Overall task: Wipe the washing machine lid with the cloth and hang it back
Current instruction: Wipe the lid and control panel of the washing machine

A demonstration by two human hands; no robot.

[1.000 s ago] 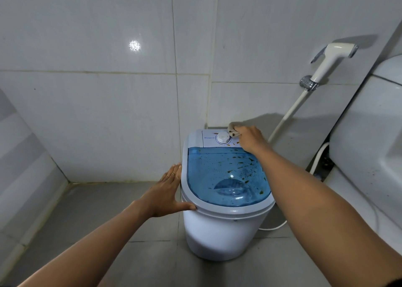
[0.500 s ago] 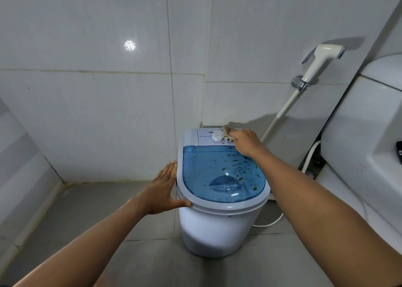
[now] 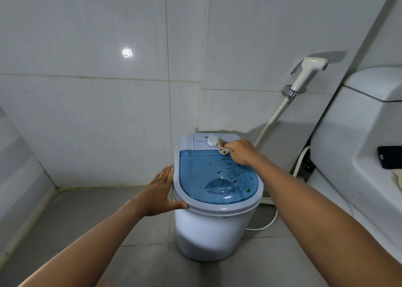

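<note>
A small white washing machine stands on the floor in the corner. Its clear blue lid carries dark green-brown specks, mostly on the right half. Behind the lid is a white control panel with a round dial. My right hand grips a crumpled beige cloth and presses it on the panel just right of the dial, at the lid's far edge. My left hand lies flat against the machine's left rim, fingers straight, thumb hooked on the front edge.
A white bidet sprayer hangs on the wall to the right, its hose running down behind the machine. A white toilet tank fills the right side, with a black phone on its ledge. Grey tiled floor lies left.
My right hand with the cloth has slid a little toward me, from the back of the panel to beside the dial. My left hand stays on the rim.
</note>
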